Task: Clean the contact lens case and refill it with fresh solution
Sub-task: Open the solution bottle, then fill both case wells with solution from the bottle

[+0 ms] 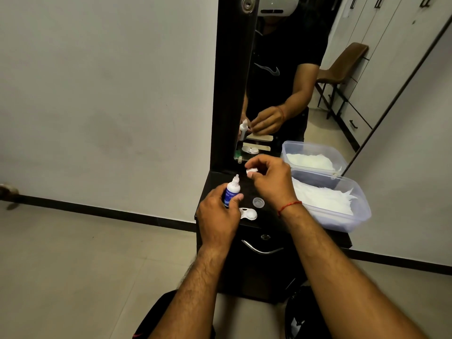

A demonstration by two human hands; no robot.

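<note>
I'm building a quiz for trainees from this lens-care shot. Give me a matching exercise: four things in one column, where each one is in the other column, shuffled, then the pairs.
Things
1. solution bottle
2. small white cap
3. lens case
4. tissues

Places
a. in the plastic tub
b. pinched in the right hand
c. lying on the cabinet top
d. upright in the grip of the left hand

Pairs: 1-d, 2-b, 3-c, 4-a
</note>
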